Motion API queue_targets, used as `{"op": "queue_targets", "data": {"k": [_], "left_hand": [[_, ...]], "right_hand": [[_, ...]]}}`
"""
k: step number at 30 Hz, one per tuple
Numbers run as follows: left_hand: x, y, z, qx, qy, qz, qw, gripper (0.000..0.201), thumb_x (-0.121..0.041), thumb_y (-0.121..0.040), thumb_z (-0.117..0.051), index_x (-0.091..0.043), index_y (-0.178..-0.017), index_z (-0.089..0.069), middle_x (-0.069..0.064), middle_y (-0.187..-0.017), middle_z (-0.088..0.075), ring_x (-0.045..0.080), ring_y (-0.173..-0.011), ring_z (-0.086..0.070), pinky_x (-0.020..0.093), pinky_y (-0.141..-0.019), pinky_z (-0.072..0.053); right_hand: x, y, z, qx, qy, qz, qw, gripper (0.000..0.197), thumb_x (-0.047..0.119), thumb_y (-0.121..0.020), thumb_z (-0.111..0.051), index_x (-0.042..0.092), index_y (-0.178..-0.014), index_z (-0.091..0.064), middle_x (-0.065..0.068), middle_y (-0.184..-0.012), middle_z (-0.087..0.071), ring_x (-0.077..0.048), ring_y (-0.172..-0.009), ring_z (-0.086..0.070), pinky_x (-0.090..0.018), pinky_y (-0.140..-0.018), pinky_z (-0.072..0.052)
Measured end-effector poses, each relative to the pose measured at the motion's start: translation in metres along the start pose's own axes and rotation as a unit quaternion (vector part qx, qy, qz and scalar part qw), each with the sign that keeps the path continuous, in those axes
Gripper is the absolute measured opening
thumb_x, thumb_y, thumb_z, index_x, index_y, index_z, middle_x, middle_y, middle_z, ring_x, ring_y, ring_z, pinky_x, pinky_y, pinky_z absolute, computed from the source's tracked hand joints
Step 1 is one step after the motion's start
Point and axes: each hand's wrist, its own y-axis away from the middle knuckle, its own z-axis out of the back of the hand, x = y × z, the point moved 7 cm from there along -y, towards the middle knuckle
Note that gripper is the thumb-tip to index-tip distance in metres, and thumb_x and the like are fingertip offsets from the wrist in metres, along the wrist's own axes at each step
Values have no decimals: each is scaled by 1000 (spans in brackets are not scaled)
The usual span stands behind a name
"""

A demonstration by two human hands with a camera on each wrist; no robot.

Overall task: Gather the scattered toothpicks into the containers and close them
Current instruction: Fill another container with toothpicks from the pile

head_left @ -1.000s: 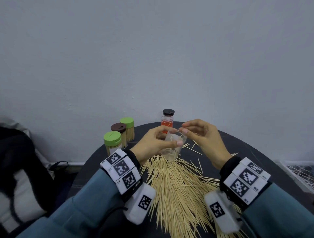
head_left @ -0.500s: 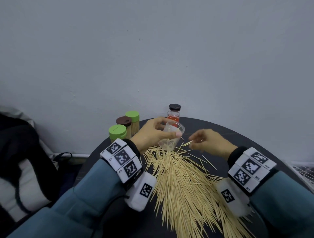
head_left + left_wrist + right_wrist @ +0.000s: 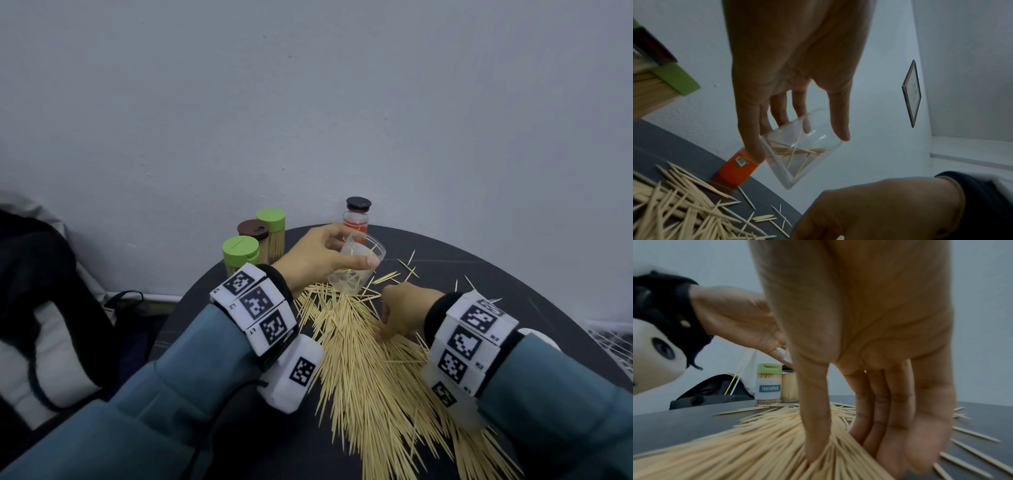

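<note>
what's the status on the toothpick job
Left hand holds clear cup, few toothpicks inside. Right hand digging into toothpick pile. Nothing blocking.

Toothpicks point(image 3: 363, 373) heaped mid-table point(image 3: 496, 284), closed containers point(image 3: 255, 240) behind-left, cup point(image 3: 356, 270) above heap's far end

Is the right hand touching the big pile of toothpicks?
Touching. The right wrist view shows the right hand with thumb and fingertips dug into the pale wooden toothpick pile.

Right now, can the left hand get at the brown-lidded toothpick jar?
Probably not yet. The left hand already holds the clear cup, so its grip is taken. The brown-lidded jar stands just beside that wrist with nothing between them; freeing the hand would likely be enough.
</note>
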Motion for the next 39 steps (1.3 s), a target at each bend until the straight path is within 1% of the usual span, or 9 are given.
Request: {"op": "queue_targets", "data": {"k": [8,10,13,16,18,21,25,32,39], "left_hand": [[-2,3,-2,3,-4,0,1000,39,-18,-78,-76,-21,-113,-59,8,-112,-65,12,-90,-61,15,-55,-46],[-1,3,-3,6,-9,-1,1000,40,-20,-77,-77,-22,-113,-59,8,-113,-65,13,-93,-62,17,-58,-46],[0,4,-4,9,-12,-1,1000,42,-20,-77,-77,-20,-116,-60,6,-109,-65,13,-93,-61,19,-61,-46],[0,5,-4,8,-14,-4,1000,43,-19,-77,-77,-19,-117,-60,4,-105,-65,12,-92,-61,22,-63,-47],[0,4,-4,7,-14,-5,1000,42,-20,-77,-77,-19,-116,-60,6,-107,-65,13,-92,-61,23,-64,-47],[0,4,-3,5,-15,-6,1000,44,-20,-76,-78,-18,-117,-61,9,-111,-66,15,-94,-62,24,-66,-48],[1,4,-3,5,-18,-6,1000,47,-20,-76,-78,-17,-119,-61,5,-106,-66,12,-90,-62,21,-63,-46],[6,6,-8,26,-41,10,999,45,-19,-76,-77,-17,-119,-61,6,-107,-66,11,-90,-62,22,-64,-48],[13,5,-11,36,-70,24,997,42,-21,-76,-76,-19,-116,-62,1,-101,-63,7,-89,-59,25,-70,-53]], "right_hand": [[5,4,1,10,-18,-8,1000,40,22,-86,-66,2,-118,-55,-6,-96,-52,-15,-74,-48,-16,-54,-36],[5,4,2,8,-20,-12,1000,38,21,-86,-65,1,-118,-56,-6,-96,-53,-14,-69,-51,-18,-57,-42],[3,1,2,-3,-39,-15,999,40,19,-84,-68,0,-118,-56,-12,-107,-60,-20,-90,-57,-27,-73,-50],[-4,0,4,-18,-56,-25,998,43,21,-82,-70,2,-117,-56,-14,-116,-61,-23,-97,-59,-29,-75,-51],[-12,-1,6,-26,-76,-38,996,34,22,-81,-71,4,-107,-60,-11,-103,-63,-23,-93,-61,-31,-80,-51],[-28,0,11,-51,-151,-35,987,21,24,-79,-73,13,-70,-58,1,-67,-58,-12,-62,-56,-21,-59,-48],[-45,8,21,-99,-283,-13,954,19,21,-78,-75,3,-81,-69,1,-62,-62,-3,-47,-57,-9,-43,-42],[-70,15,33,-211,-496,35,842,31,8,-72,-77,-7,-96,-64,-21,-89,-69,-18,-66,-69,-17,-55,-54],[-76,27,54,-314,-569,96,754,27,1,-73,-74,-12,-95,-65,-16,-79,-69,-11,-57,-68,-17,-55,-55]]}}
